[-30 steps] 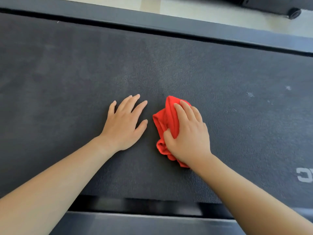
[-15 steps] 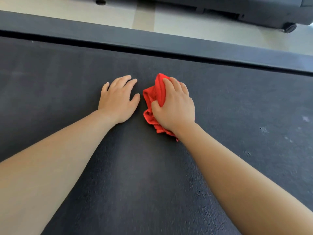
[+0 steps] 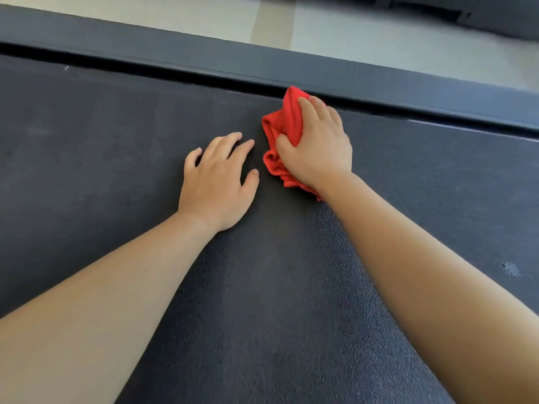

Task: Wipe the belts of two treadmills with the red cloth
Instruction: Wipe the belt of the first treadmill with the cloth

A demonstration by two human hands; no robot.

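A bunched red cloth (image 3: 282, 128) lies on the dark textured treadmill belt (image 3: 116, 135), its far tip at the belt's far edge. My right hand (image 3: 316, 147) lies over the cloth, fingers on top and thumb hooked into its left side, pressing it onto the belt. My left hand (image 3: 217, 179) rests flat on the belt just left of the cloth, fingers slightly spread, holding nothing.
A dark side rail (image 3: 204, 58) runs along the belt's far edge, with pale floor (image 3: 364, 30) beyond it. Part of another dark machine (image 3: 481, 16) shows at the top right. A small pale mark (image 3: 511, 269) sits on the belt at right.
My right hand has pushed the cloth away from me across the belt to its far edge. My left hand has slid forward beside it.
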